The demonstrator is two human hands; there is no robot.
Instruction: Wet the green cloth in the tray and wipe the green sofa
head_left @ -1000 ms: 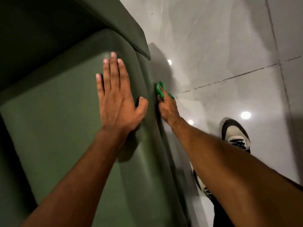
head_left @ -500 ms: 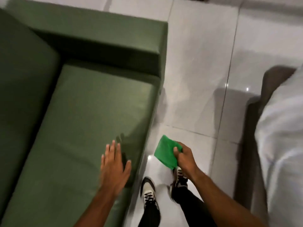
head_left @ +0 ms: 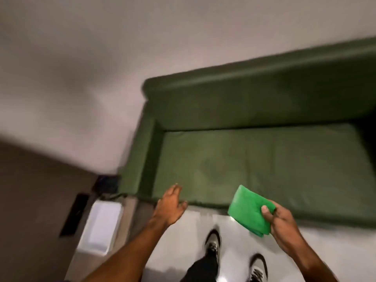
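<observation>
Cloth in hand, sofa dead ahead. The right hand (head_left: pixel 284 224) has the folded green cloth (head_left: pixel 249 211) pinched at its near edge, thumb on top and fingers curled underneath, holding it in the air just over the front edge of the green sofa (head_left: pixel 264 155), not touching the seat cushion. The left hand (head_left: pixel 172 205) is empty, fingers loosely spread, hanging just in front of the sofa's front edge near its armrest end; whether the fingertips brush the cushion, I can't tell through the blur.

Off the sofa's armrest end, down on the floor, sits the white tray (head_left: pixel 100 225), well apart from the cloth. So where are we? The cloth is out of the tray and in the grip, which suggests the wetting step may be behind us, but nothing here proves the cloth is damp. No stroke is on the sofa at this instant. My read: either a fresh pass on the seat is coming, or a trip back to the tray for another dip. Backrest and armrest show no wet marks I can trust.

Trouble spots: the whole view is smeared with motion, the tray's contents are washed out so water can't be confirmed, the sofa runs off the frame's far side, and a dark object beside the armrest stays unidentifiable. Two sneakers (head_left: pixel 213 244) stand on the pale floor before the sofa.
</observation>
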